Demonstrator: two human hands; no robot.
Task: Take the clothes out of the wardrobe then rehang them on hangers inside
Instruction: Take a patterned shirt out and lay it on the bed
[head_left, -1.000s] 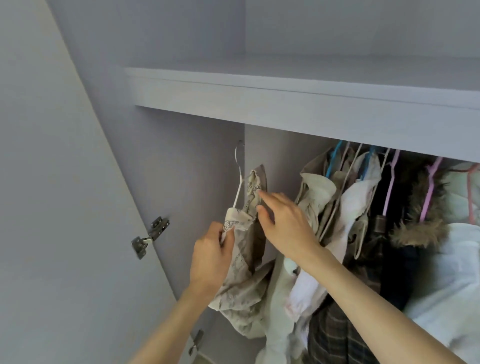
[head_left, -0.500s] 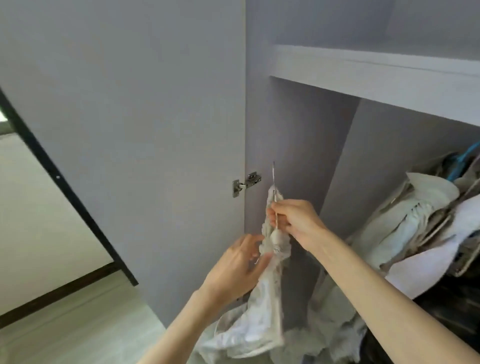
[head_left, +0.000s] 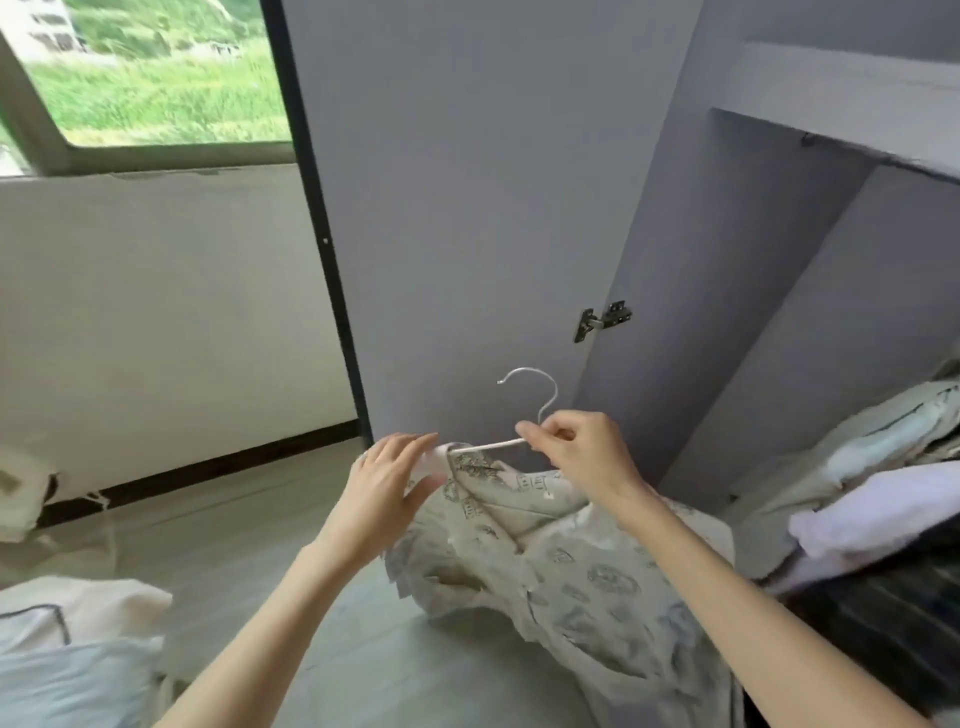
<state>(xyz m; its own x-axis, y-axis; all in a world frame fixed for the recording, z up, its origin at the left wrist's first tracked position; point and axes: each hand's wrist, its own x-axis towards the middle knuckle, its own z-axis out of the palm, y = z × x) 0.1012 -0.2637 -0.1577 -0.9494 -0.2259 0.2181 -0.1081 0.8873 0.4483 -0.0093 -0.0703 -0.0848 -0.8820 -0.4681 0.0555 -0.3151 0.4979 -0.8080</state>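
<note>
A beige patterned garment (head_left: 571, 571) hangs on a white hanger (head_left: 524, 410), out in front of the open wardrobe. My right hand (head_left: 582, 452) pinches the hanger just below its metal hook. My left hand (head_left: 384, 488) holds the garment's shoulder at the hanger's left end, fingers mostly straight with the thumb under the cloth. The garment droops below both hands. More clothes (head_left: 878, 457) remain inside the wardrobe at the right.
The grey wardrobe door (head_left: 467, 208) stands open behind the hanger, with a hinge (head_left: 602, 319) on it. A wardrobe shelf (head_left: 841, 98) runs at the upper right. A window (head_left: 145, 78) and white wall are at the left. Pale bedding (head_left: 67, 644) lies at the lower left.
The garment on its hanger has come out of the wardrobe and turned level in front of the door. My view has swung left and down, bringing the window and the floor into sight.
</note>
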